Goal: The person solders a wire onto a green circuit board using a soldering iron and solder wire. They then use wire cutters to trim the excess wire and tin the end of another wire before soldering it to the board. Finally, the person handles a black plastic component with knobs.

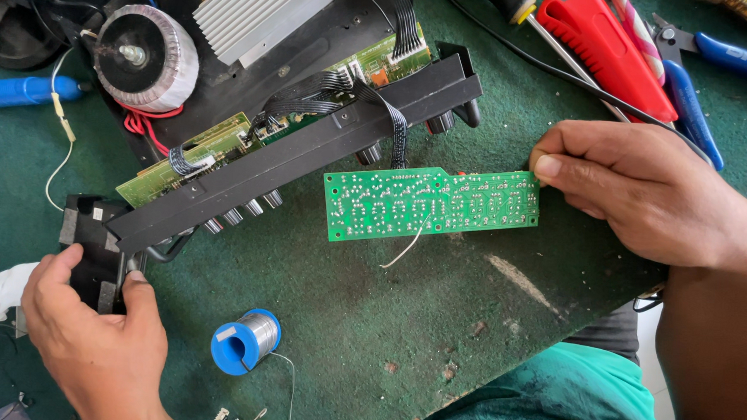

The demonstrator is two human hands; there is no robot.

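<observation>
My right hand (639,190) pinches the right end of a long green circuit board (430,204), solder side up, held just above the green mat. A black ribbon cable (393,124) and a thin white wire tie the board to an opened amplifier chassis (296,42). My left hand (88,324) grips the left corner of the chassis's black front panel (301,149), which has a row of knob shafts along its underside.
A round toroidal transformer (145,57) and a ribbed heat sink (256,11) sit in the chassis. A blue spool of solder wire (246,340) lies near the mat's front edge. Red and blue handled tools (644,54) lie at the top right. A blue handle (22,90) is at left.
</observation>
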